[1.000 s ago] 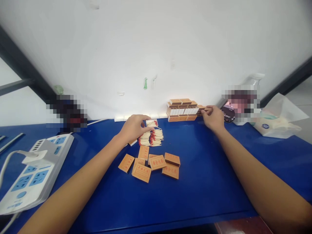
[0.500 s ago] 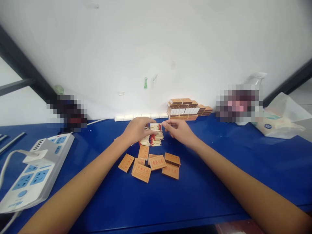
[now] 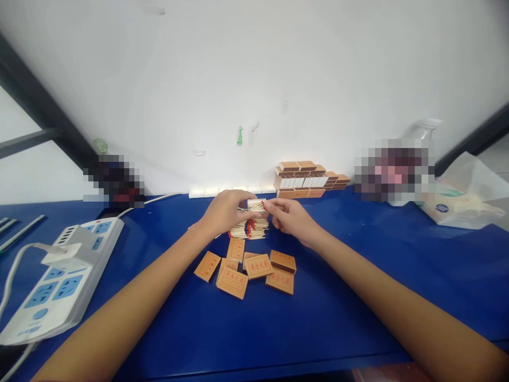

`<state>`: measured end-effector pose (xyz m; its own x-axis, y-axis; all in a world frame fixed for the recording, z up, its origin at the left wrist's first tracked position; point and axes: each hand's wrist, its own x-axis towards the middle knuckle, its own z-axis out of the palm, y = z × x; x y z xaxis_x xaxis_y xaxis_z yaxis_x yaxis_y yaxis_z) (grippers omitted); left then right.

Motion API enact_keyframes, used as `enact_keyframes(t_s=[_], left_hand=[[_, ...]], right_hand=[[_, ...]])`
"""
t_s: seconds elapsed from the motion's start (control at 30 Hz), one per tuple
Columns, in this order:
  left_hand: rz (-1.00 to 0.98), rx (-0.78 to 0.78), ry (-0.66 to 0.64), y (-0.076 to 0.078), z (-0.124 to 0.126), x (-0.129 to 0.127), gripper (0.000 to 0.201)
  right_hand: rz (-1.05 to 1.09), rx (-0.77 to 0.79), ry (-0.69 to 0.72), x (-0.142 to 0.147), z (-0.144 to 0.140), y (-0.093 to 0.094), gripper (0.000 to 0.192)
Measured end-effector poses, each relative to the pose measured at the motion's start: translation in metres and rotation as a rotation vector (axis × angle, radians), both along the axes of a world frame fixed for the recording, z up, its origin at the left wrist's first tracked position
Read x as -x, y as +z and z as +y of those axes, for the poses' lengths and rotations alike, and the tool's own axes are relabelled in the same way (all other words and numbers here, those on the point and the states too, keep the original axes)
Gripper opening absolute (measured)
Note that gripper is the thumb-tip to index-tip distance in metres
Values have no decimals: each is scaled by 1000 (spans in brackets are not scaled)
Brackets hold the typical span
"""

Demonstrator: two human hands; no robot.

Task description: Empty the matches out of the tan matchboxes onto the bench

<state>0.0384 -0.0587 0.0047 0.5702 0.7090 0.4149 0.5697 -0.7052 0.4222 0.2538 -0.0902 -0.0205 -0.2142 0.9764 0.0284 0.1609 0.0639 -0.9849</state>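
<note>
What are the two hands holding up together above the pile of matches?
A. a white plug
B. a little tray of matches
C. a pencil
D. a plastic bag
B: the left hand and right hand meet on a small open tray of matches, just above the pile of loose matches on the blue table.

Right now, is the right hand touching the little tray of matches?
Touching. The head view shows the right hand's fingertips pinching the edge of the match tray, which the left hand holds from the other side.
</note>
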Motion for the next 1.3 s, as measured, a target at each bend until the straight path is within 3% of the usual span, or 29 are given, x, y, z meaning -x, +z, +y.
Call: enact_keyframes(t_s=[0.13,0.3,0.7,0.93,1.1,1.3], left_hand=[[-7,36,10,0,-3,-3,26],[7,11,50,3,-11,-10,41],[24,133,-67,2,-17,-16,55],[11,-81,-86,4,-16,-17,52],[5,-65,-91,4,-19,-19,41],[12,-55,-67,6,-25,-21,41]], right_hand=[[38,50,-8,-2,-1,1,50],[106,92,-20,-1,-1,1,46],[77,31,-76,-2,1,-1,40],[14,-36,-2,-7,2,-1,40],[-4,-64,23,-8,1,0,45],[0,-55,0,-9,1,1,44]])
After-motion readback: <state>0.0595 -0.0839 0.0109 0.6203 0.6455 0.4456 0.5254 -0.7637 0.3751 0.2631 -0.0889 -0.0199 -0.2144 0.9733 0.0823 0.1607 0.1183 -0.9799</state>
